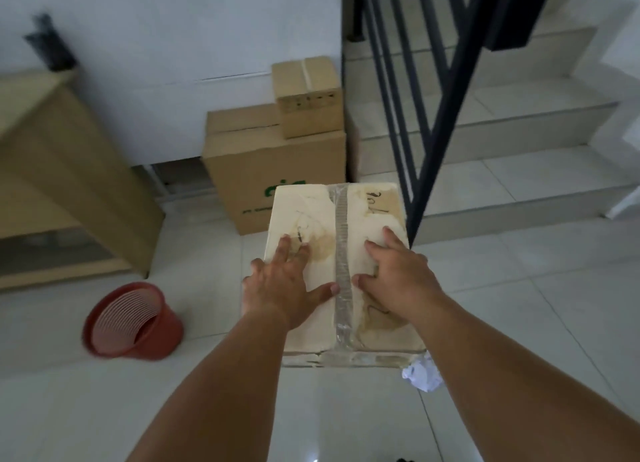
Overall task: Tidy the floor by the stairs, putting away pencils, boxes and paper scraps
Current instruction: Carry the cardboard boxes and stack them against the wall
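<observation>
A stained cream cardboard box [360, 215], sealed with clear tape down its middle, stands on the white tile floor in front of me. My left hand [284, 281] lies flat on its top left of the tape, fingers spread. On the right half of the top, my right hand [394, 278] rests palm down in the same way. Neither hand grips an edge. A crumpled white paper scrap [420, 373] lies on the floor at the box's near right corner, partly hidden by my right forearm. No pencils are in sight.
A large brown box [277, 174] with a smaller brown box [308, 94] on top stands against the wall just behind. The stairs [519, 129] and their black railing [436, 115] rise to the right. A red wastebasket [133, 319] and a wooden cabinet [59, 170] are on the left.
</observation>
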